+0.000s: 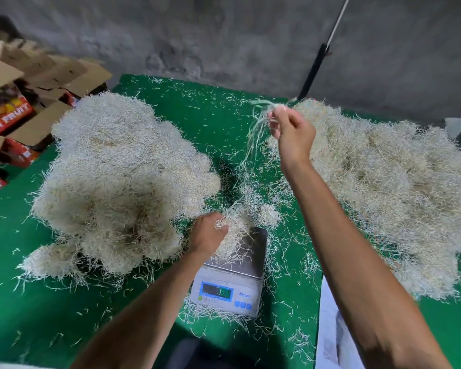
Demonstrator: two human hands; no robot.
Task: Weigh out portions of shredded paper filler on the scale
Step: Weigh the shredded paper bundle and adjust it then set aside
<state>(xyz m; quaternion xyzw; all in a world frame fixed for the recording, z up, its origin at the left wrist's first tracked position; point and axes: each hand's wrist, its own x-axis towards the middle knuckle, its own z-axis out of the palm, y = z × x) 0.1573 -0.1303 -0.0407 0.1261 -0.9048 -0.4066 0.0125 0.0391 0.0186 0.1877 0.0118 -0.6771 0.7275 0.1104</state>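
On the green counter a digital scale sits near the front edge, its steel platform partly covered by a small clump of shredded paper. The left hand rests on that clump, fingers curled into the strands in a closed grip. The scale's display is lit, but its digits are too blurred to read.

The right hand is raised above the counter, well apart from the scale. Its fingers are closed in a pinch on a thin wisp of strands, which hangs down from the fingertips and looks motion-blurred.

A large left heap of shredded paper lies just beside the scale. A right heap, wider and flatter, covers the counter behind the raised hand. Loose strands are scattered over the green surface between and around both heaps.

Cardboard boxes with red printing are stacked off the counter's left side. A black-and-white pole leans against the grey wall at the rear. White sheeting lies at the front right, beside the right forearm.
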